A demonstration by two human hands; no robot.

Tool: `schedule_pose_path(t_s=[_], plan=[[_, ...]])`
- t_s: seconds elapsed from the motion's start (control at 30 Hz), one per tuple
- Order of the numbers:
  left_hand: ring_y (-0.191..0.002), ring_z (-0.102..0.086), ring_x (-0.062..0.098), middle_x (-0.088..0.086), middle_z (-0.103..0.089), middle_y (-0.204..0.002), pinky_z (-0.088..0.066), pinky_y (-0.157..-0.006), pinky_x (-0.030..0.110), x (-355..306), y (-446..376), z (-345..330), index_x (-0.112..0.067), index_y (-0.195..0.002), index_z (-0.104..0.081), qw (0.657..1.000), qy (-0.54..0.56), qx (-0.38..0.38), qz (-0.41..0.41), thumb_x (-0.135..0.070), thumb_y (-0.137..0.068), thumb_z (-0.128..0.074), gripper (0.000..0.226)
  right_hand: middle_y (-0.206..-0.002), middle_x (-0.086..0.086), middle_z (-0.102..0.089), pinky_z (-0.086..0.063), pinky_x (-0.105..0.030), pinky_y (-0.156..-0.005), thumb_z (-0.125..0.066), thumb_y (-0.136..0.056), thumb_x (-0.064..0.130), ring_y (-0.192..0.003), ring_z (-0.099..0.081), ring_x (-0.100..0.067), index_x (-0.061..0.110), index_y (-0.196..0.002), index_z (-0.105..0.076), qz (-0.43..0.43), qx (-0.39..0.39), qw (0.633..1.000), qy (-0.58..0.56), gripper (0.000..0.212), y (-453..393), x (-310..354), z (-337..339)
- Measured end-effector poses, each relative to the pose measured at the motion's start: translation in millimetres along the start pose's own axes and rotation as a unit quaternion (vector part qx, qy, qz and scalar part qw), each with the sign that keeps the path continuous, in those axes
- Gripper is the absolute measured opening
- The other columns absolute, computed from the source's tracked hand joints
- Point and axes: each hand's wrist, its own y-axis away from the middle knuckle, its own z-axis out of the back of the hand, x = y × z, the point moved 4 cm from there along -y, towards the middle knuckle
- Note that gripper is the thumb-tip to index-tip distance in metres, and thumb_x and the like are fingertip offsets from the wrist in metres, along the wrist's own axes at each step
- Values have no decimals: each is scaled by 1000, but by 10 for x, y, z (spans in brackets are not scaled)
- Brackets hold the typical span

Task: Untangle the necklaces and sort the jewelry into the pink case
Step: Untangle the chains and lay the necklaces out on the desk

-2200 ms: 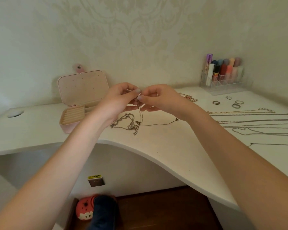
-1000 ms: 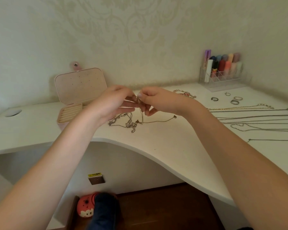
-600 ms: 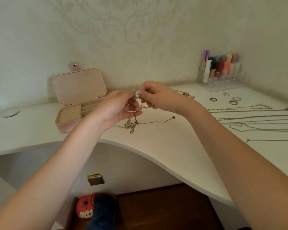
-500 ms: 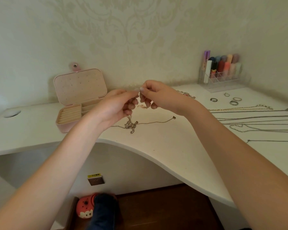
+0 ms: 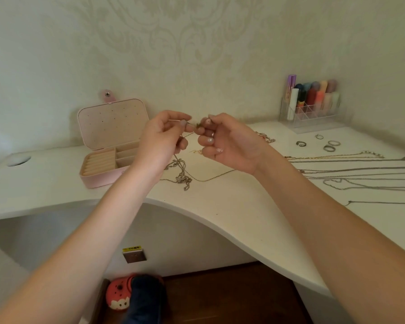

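We read only one piece of writing: a small yellow label (image 5: 132,248) on the wall under the table (image 5: 232,206), its dark characters too small to make out. The tubes in the clear organizer (image 5: 311,111) carry no legible print.

Our left hand (image 5: 160,142) and right hand (image 5: 229,143) are raised above the table, each grip narrow, pinching a thin chain between thumb and fingertip. That chain runs down to the tangled necklaces (image 5: 180,174), one knotted cluster lying on the table near the front edge, just right of the pink case (image 5: 110,141). We see one case, lid upright, its ring rolls and compartments showing.

To the right lie the straightened necklaces (image 5: 360,169), roughly six or seven strands side by side; the exact count is unclear. Behind them we count four rings (image 5: 329,148). One more chain (image 5: 265,137) lies behind the right wrist.
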Motion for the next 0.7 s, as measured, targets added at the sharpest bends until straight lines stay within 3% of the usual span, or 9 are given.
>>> schedule_pose_path(t_s=[0.1,0.17,0.27,0.33,0.37,0.47,0.53,0.7], plan=[[-43,-48,11,-9,-65,-75,-40,-47,25,-66,-13,41,-24,-85,-61,986,-127,-32,-104,-10,-92,-49,19,-70,1,-48,-14,-20,-46,-35,-94,29,-52,-33,-9,19,-59,-38,-35,23,999,23,36,6,-17,-14],[-46,-53,14,-11,-63,-78,-46,-48,30,-132,21,68,-24,-90,-62,964,-200,-55,-165,-14,-92,-50,15,-65,2,-46,-9,-24,-46,-38,-94,44,-52,-31,-10,21,-51,-33,-57,14,988,140,49,14,-25,-10],[-39,-52,11,-13,-63,-82,-44,-42,26,-241,102,57,-23,-94,-63,953,-223,-58,-198,-16,-94,-51,14,-62,5,-46,-13,-25,-48,-45,-88,61,-54,-33,-10,22,-54,-34,-73,-36,911,405,53,32,-85,18],[-35,-51,10,-14,-65,-84,-39,-39,20,-278,144,22,-24,-95,-63,952,-238,-30,-193,-16,-94,-52,14,-70,7,-53,-28,-24,-52,-52,-87,59,-61,-43,-11,19,-66,-49,-48,-50,869,490,44,26,-108,16],[-34,-51,10,-14,-66,-85,-37,-38,18,-285,160,3,-25,-96,-65,951,-246,-17,-187,-17,-94,-53,14,-78,8,-58,-34,-24,-57,-54,-87,55,-67,-48,-10,17,-78,-55,-25,-50,865,498,39,17,-105,12],[-34,-53,12,-17,-68,-87,-33,-37,14,-301,186,-31,-27,-97,-68,947,-265,4,-179,-20,-92,-56,14,-89,12,-64,-41,-25,-69,-57,-91,37,-77,-59,-7,11,-99,-60,34,-44,885,461,28,15,-18,-3],[-34,-53,12,-19,-68,-86,-31,-36,13,-322,195,-30,-27,-97,-69,947,-267,1,-178,-20,-92,-57,15,-84,10,-65,-43,-23,-71,-56,-94,28,-78,-61,-7,14,-88,-59,56,-32,907,416,15,19,34,-1],[-33,-54,16,-15,-67,-87,-34,-34,17,-296,181,34,-28,-99,-67,950,-269,16,-160,-12,-86,-62,22,-55,-1,-53,-46,-25,-63,-41,-93,12,-58,-54,-16,15,-61,-36,81,-64,989,109,33,58,238,43]])
